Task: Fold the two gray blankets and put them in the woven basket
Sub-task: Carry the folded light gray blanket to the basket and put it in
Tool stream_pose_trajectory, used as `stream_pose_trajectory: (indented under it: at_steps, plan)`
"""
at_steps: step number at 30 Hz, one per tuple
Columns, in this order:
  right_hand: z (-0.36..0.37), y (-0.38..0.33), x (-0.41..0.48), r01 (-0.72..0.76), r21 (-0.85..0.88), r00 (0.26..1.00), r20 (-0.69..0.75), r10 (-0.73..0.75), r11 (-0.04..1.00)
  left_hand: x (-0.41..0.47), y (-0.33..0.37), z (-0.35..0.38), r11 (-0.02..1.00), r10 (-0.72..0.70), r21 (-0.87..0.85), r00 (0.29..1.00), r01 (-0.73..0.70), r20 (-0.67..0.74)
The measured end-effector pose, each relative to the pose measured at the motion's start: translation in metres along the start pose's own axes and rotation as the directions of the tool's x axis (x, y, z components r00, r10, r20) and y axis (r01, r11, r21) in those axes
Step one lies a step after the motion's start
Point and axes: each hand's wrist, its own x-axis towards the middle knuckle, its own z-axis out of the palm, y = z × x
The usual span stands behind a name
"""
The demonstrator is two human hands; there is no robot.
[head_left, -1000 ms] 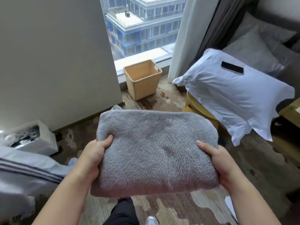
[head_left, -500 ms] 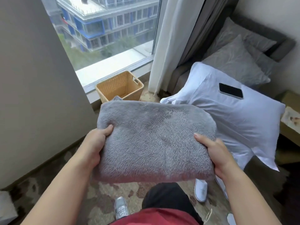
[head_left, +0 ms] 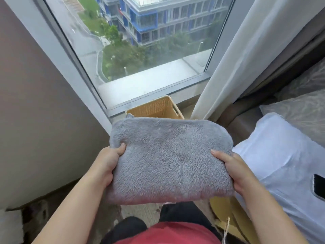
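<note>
A folded gray fleece blanket fills the middle of the head view, held flat in the air. My left hand grips its left edge with the thumb on top. On the opposite edge my right hand holds it the same way. Just beyond the blanket's far edge stands the woven basket on the floor under the window; only its back wall and right handle show, the blanket hiding the remainder. No second gray blanket is visible.
A white pillow with a black phone on it lies at the right, gray cushions behind it. A white curtain hangs right of the basket. A beige wall closes the left side. A yellow seat sits below the pillow.
I have stepped closer to the window with the blanket; the basket has gone from clear of the blanket to mostly covered by its far edge. Both hands keep the same grip.
</note>
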Motion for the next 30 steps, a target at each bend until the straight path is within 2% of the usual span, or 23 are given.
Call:
stream_pose_trajectory:
  at_steps: [4, 9, 12, 18, 24, 30]
  plan:
    - [0.015, -0.056, 0.072, -0.05, -0.08, 0.989, 0.135, 0.06, 0.996, 0.04, 0.036, 0.011, 0.995, -0.049, -0.086, 0.995, 0.041, -0.09]
    - [0.045, -0.096, 0.146, -0.105, -0.169, 0.959, 0.244, 0.145, 0.98, 0.1, 0.063, 0.011, 0.99, -0.085, -0.118, 0.99, 0.071, -0.11]
    - [0.067, -0.108, 0.189, -0.115, -0.261, 0.968, 0.187, 0.167, 0.958, 0.152, 0.07, 0.017, 0.985, -0.121, -0.132, 0.987, 0.107, -0.103]
    - [0.1, -0.132, 0.278, -0.09, -0.465, 0.986, 0.082, 0.145, 0.881, 0.265, 0.064, 0.037, 0.908, -0.348, -0.244, 0.937, 0.341, 0.012]
    - [0.105, -0.103, 0.383, -0.173, -0.577, 0.972, 0.03, 0.233, 0.798, 0.361, 0.027, 0.071, 0.858, -0.467, -0.282, 0.88, 0.428, -0.084]
    - [0.116, -0.031, 0.511, -0.301, -0.593, 0.927, 0.004, 0.376, 0.747, 0.465, -0.025, 0.09, 0.879, -0.447, -0.305, 0.857, 0.367, -0.257]
